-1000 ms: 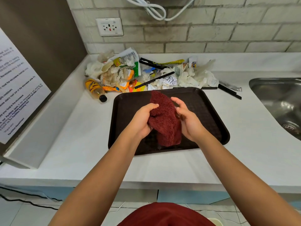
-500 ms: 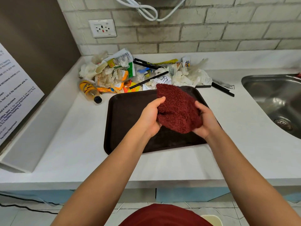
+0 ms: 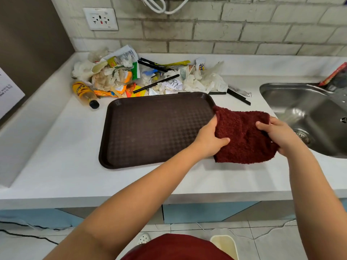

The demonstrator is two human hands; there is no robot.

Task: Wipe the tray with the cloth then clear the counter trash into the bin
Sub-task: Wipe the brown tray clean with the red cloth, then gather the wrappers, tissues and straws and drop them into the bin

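At the far left I see a white printed notice [image 3: 7,89], its text too small for me to read. On the brick wall sits a white wall socket [image 3: 100,19]. Below it, at the back of the white bench [image 3: 56,147], lies the trash heap [image 3: 146,77]: a yellow-labelled bottle [image 3: 85,94] on its side with a black cap, label unreadable, crumpled tissues, snack wrappers, black straws, a crumpled paper scrap [image 3: 173,84] with handwriting that looks like "ORN", and a small white sachet [image 3: 201,65] whose blue print starts "Pre". Just in front of the heap the dark brown tray [image 3: 150,132] lies flat on the bench. My left hand [image 3: 210,141] grips the dark red cloth [image 3: 242,136] at its left edge, thumb on top, fingers curled beneath. The cloth hangs spread over the tray's right end and the bench beside it. My right hand [image 3: 277,134] pinches its right edge, fingers curled. Furthest right is the steel sink [image 3: 309,113].
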